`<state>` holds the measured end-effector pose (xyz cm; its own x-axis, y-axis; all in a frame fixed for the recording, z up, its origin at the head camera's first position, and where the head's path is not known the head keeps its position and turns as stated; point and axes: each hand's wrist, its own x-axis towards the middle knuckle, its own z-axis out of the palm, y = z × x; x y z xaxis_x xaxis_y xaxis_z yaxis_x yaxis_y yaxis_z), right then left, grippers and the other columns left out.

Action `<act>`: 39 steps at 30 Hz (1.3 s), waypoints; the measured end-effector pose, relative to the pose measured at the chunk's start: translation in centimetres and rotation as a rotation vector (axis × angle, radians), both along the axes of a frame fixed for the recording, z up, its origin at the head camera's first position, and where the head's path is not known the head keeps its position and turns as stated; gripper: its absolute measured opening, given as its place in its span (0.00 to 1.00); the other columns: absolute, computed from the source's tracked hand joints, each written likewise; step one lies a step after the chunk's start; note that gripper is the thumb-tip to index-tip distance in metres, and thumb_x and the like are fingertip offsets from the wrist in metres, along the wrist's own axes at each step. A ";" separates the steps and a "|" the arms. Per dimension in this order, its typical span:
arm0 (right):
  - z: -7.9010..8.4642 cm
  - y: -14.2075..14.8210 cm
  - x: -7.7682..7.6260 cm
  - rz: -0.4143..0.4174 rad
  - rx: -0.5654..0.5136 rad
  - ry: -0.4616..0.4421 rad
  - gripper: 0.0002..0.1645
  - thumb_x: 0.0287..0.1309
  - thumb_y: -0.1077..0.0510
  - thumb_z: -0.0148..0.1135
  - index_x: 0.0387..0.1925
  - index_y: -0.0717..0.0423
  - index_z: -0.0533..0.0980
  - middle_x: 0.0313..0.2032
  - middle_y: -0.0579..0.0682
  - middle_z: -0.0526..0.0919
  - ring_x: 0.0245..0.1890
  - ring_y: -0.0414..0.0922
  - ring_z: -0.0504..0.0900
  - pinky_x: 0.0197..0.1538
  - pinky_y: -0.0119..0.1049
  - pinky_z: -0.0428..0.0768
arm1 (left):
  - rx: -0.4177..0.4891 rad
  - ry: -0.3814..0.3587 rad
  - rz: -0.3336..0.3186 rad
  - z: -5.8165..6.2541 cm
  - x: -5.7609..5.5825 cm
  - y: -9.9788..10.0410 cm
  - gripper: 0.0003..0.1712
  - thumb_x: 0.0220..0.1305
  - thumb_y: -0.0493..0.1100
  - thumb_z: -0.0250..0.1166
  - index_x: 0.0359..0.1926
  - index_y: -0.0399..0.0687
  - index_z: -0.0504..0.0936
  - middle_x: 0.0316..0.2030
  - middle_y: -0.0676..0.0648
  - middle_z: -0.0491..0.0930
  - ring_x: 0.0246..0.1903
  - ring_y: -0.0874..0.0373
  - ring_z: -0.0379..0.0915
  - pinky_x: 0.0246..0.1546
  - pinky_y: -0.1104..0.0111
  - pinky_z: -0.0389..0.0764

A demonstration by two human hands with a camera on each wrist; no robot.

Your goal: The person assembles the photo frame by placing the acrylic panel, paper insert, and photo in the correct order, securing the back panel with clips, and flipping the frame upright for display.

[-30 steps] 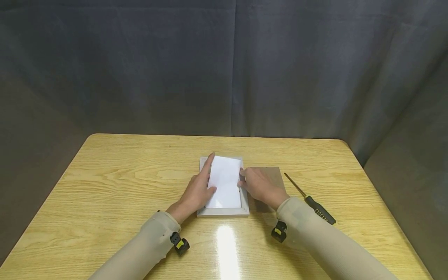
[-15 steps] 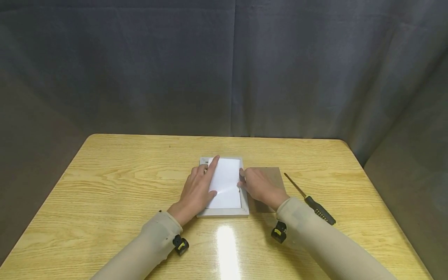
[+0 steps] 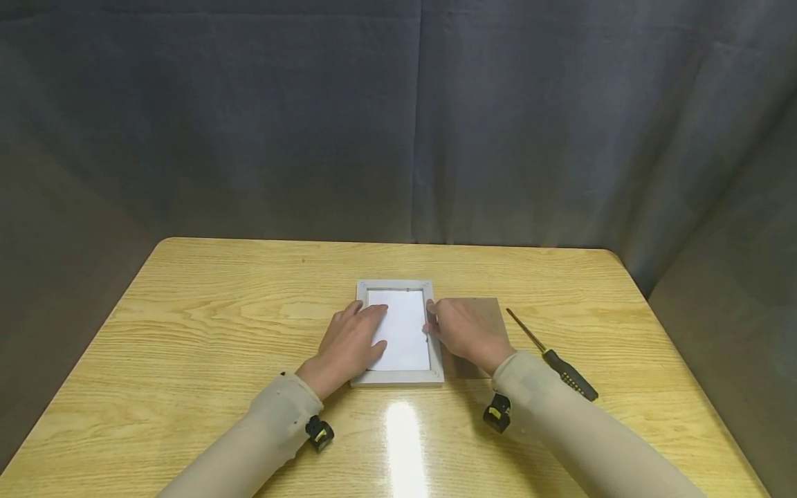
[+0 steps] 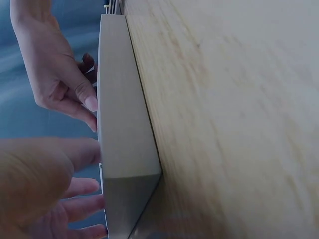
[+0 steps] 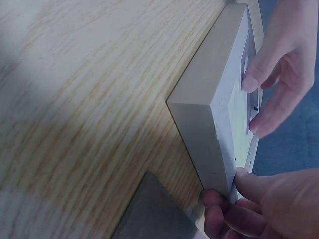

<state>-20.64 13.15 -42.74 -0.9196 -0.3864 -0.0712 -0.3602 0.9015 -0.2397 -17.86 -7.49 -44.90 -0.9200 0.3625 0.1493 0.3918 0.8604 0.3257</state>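
A white picture frame (image 3: 398,377) lies on the wooden table with its recessed side up. Inside its recess is a white sheet of paper (image 3: 406,332), whose left part is covered by fingers. My left hand (image 3: 350,342) rests across the frame's left rail, its fingers and thumb extended onto the paper. At the right rail, my right hand (image 3: 465,333) grips the frame. The right wrist view shows that hand's thumb on the top face and its curled fingers (image 5: 214,211) against the outer side of the frame (image 5: 197,144).
Partly beneath the right hand lies a flat brown board (image 3: 488,312), close to the frame. Further right is a screwdriver (image 3: 568,372) with a black handle, its tip pointing away. A dark curtain (image 3: 299,138) hangs behind the table.
The white paper has gone down into the frame's recess and now lies flat. My left hand moved over the paper, then back toward me. The right hand stayed at the rail.
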 end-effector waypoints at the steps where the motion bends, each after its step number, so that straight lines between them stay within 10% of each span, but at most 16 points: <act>1: 0.0 0.0 0.0 -0.002 -0.001 -0.003 0.24 0.58 0.54 0.61 0.54 0.62 0.77 0.23 0.47 0.74 0.20 0.41 0.70 0.21 0.31 0.70 | -0.002 0.000 -0.001 0.0 0.0 -0.1 0.33 0.55 0.47 0.66 0.62 0.42 0.72 0.60 0.43 0.73 0.64 0.40 0.59 0.62 0.51 0.62; 39: -0.4 0.6 -0.3 -0.023 -0.150 -0.051 0.30 0.56 0.55 0.63 0.59 0.64 0.73 0.27 0.50 0.81 0.20 0.38 0.74 0.22 0.30 0.74 | 0.018 -0.013 -0.058 0.6 0.3 0.0 0.31 0.59 0.52 0.61 0.60 0.42 0.74 0.59 0.39 0.72 0.61 0.44 0.62 0.58 0.50 0.67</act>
<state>-20.89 13.77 -43.17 -0.9250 -0.3751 -0.0613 -0.3237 0.8619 -0.3903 -17.56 -7.51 -44.29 -0.8997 0.4122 0.1438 0.4360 0.8307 0.3461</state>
